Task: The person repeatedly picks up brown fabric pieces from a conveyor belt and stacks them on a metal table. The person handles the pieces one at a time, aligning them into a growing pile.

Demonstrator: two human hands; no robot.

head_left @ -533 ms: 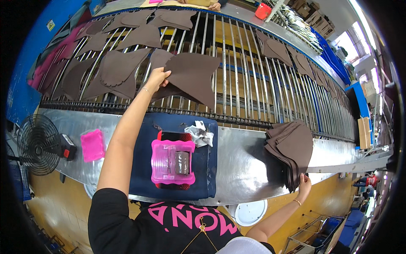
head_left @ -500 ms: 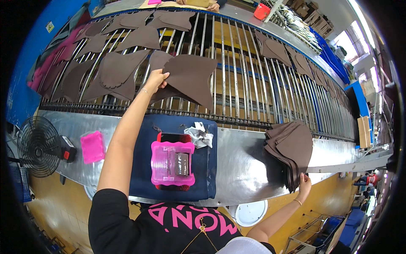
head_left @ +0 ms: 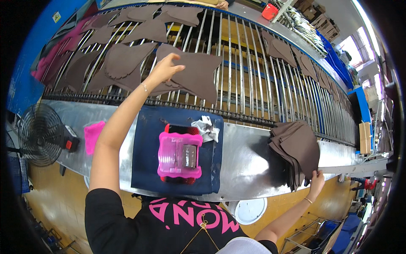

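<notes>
My left hand (head_left: 166, 69) hovers at the far side, fingers spread, over a dark brown, curved flat piece (head_left: 196, 70). That piece lies on the metal bars of a rack conveyor (head_left: 249, 91), overlapping other brown pieces beneath it. At the right, my right hand (head_left: 316, 186) pinches the lower edge of a fanned stack of similar brown pieces (head_left: 300, 146) on the metal table. Between my arms a pink translucent tool (head_left: 171, 154) with a dark block in it rests on a dark blue mat (head_left: 146, 169).
A stained, crumpled white cloth (head_left: 206, 129) lies beside the pink tool. Left of my arm are a pink sheet (head_left: 93, 136) and a black fan (head_left: 40, 134). More brown pieces (head_left: 129, 61) cover the bars. Another person's hand (head_left: 223, 4) shows at the far edge, near a red bucket (head_left: 269, 12).
My left hand has let go of the brown piece, which now lies flatter on the bars, and its fingers have spread. My right hand stays at the stack. The whole view has shifted slightly.
</notes>
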